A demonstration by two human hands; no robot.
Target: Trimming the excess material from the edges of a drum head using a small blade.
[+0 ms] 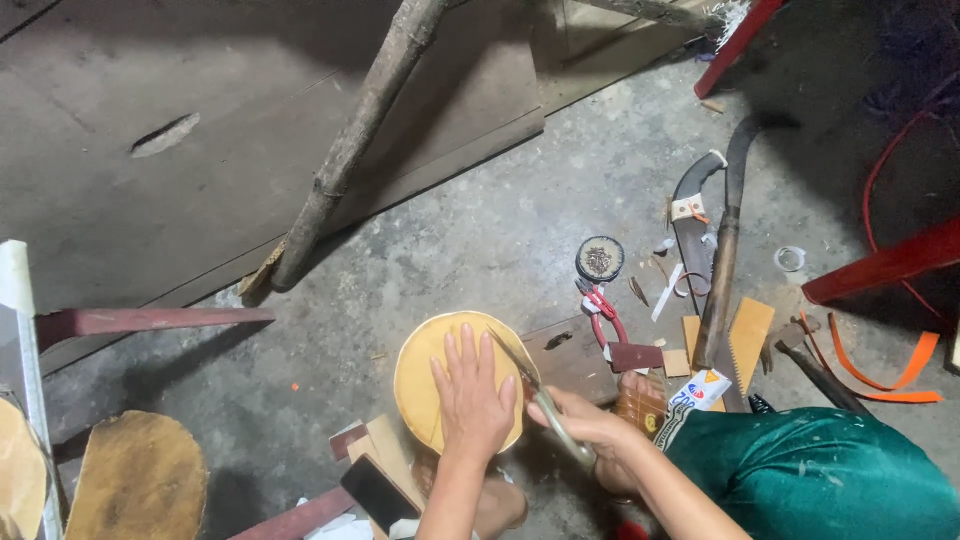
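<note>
The left hand (472,395) lay flat, fingers spread, pressing on a round tan disc (425,375) that sat on a small block over the concrete floor (480,240). Its grip was open, holding nothing, only bearing down. The right hand (590,430) was closed around the handle of a knife (530,385), whose blade ran up and left to meet the disc's right edge just beside the left fingertips.

The step in hand appeared to be trimming or shaving the rim of the disc, with the left palm steadying the work. Judged from this position, the next stroke called for firm downward pressure from the left hand so the disc did not turn, and for the blade to travel along the edge clear of the fingers; the fingertips sat close to the cutting line, which was a risk.

Near the work, on the floor to the right: red pliers (603,312), a small round tin (600,258) of small dark pieces, a saw (692,225), a long curved blade (728,250), tan offcuts (748,338) and orange strips (895,375). A rough pole (350,145) leaned across grey boards at upper left. A dark phone (378,492) lay below the disc. A second tan disc (140,478) lay at lower left, well apart
</note>
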